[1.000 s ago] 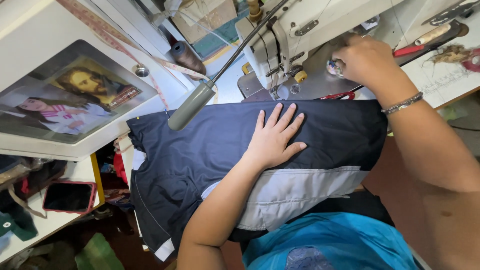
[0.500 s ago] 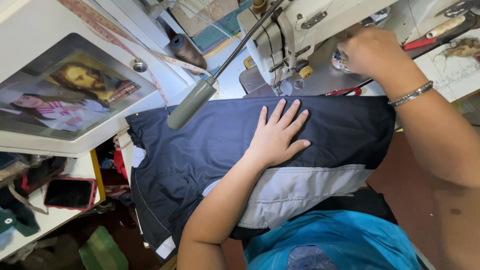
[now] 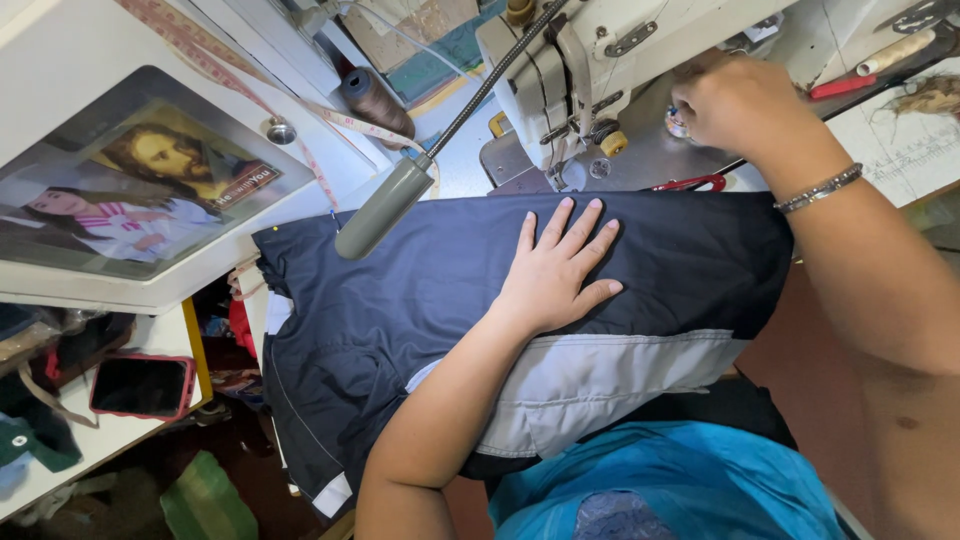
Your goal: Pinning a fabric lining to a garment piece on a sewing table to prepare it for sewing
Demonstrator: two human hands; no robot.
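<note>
My left hand (image 3: 555, 275) lies flat, fingers spread, on a dark navy garment (image 3: 400, 310) with a light grey panel (image 3: 600, 385), spread over the sewing table. My right hand (image 3: 745, 105), with a metal bracelet on the wrist, reaches to the bed of the white sewing machine (image 3: 600, 60). Its fingertips are curled on a small round silvery part (image 3: 680, 125) beside the needle area. What the fingers pinch is mostly hidden by the hand.
A grey gooseneck lamp (image 3: 385, 210) hangs over the garment's far left edge. A brown thread cone (image 3: 375, 100) and a measuring tape (image 3: 300, 130) lie behind it. Red-handled scissors (image 3: 690, 183) sit by the machine. A framed picture (image 3: 130, 185) and a pink-cased phone (image 3: 140, 385) are at left.
The view has drifted slightly. My left hand stays flat on the garment and my right hand stays at the machine bed.
</note>
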